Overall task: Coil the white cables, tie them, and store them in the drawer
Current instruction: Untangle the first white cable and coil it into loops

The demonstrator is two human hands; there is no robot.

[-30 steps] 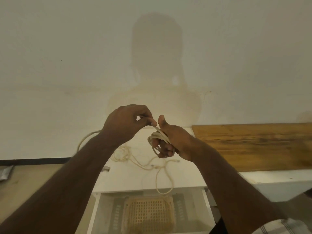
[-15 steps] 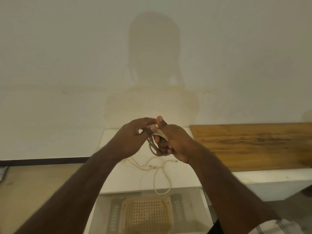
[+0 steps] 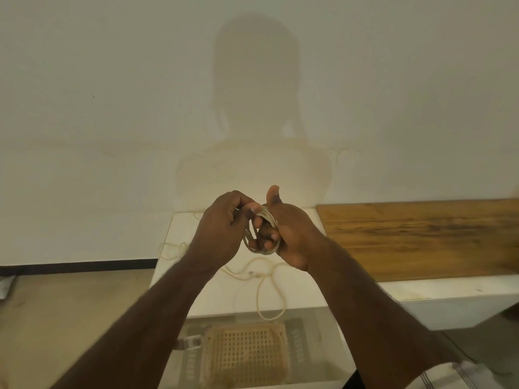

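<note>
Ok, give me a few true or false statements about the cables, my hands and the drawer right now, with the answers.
1. Both hands hold the coiled cable. True.
2. The drawer is closed. False: it is open, with a woven basket inside.
3. Loose cable lies on the white cabinet top. True.
4. The wooden board is left of the hands. False: it is to the right.
5. The right hand is empty. False: the coil is looped around it.
</note>
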